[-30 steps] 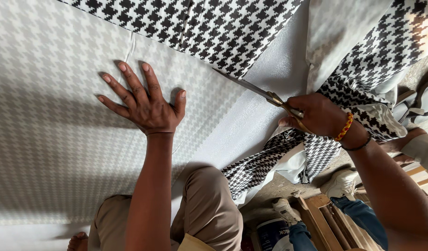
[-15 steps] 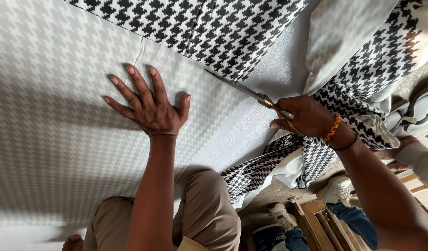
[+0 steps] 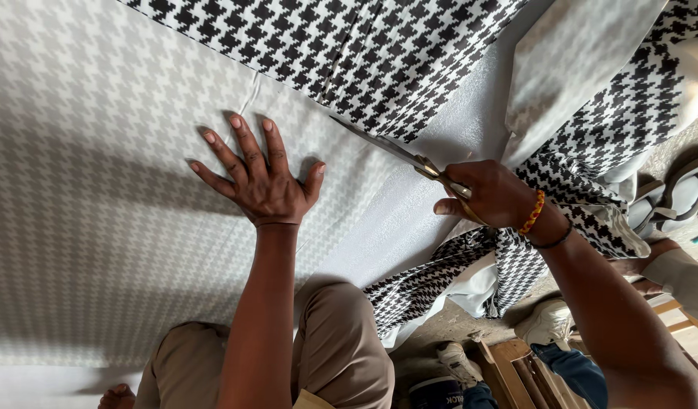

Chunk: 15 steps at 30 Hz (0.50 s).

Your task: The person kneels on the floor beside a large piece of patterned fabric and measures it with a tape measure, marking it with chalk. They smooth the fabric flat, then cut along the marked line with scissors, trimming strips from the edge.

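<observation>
Now scissors farther along fabric.

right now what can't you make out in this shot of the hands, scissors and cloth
- Head view: the scissors handles sit inside the right hand, so the finger grip on them is hidden.
- The blade tips lie against the black-and-white cloth; whether the blades are open or shut is unclear.
- The cloth under the flat left hand is covered by it.
- The pale cloth is cut off by the left edge.
- The wooden frame is cut off by the bottom edge.
</observation>
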Tool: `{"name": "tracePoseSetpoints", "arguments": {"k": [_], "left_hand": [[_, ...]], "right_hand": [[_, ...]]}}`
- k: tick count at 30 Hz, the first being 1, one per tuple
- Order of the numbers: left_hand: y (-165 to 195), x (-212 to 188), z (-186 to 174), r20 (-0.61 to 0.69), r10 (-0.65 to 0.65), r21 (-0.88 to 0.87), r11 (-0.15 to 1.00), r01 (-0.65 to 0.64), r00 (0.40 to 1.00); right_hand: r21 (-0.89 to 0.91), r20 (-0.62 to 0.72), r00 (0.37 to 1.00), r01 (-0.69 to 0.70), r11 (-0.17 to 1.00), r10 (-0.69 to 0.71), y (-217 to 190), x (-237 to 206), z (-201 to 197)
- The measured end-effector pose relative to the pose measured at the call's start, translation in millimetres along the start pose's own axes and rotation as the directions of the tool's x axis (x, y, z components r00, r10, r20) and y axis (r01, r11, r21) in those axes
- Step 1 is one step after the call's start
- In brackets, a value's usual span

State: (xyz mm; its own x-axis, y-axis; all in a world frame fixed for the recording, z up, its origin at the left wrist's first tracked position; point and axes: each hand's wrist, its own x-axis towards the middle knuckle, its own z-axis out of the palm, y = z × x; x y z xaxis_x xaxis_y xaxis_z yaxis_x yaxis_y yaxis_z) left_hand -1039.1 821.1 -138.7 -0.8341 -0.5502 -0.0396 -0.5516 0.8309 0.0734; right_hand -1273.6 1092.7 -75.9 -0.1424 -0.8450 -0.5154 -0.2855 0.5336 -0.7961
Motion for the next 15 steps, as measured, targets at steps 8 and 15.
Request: {"name": "tracePoseSetpoints", "arguments": {"k": [8, 15], "left_hand": [[1.0, 5.5, -0.2, -0.048, 0.004, -0.011, 1.0, -0.005, 0.999], [2.5, 9.4, -0.8, -0.06, -0.007, -0.026, 1.0, 0.006, 0.998]], "right_hand": [[-0.093, 0.018, 0.991, -0.13, 0.987, 0.132, -1.1, 7.7, -0.9], [-0.023, 0.003, 1.0, -0.028, 0.999, 0.028, -13.2, 28.8, -7.4]]}}
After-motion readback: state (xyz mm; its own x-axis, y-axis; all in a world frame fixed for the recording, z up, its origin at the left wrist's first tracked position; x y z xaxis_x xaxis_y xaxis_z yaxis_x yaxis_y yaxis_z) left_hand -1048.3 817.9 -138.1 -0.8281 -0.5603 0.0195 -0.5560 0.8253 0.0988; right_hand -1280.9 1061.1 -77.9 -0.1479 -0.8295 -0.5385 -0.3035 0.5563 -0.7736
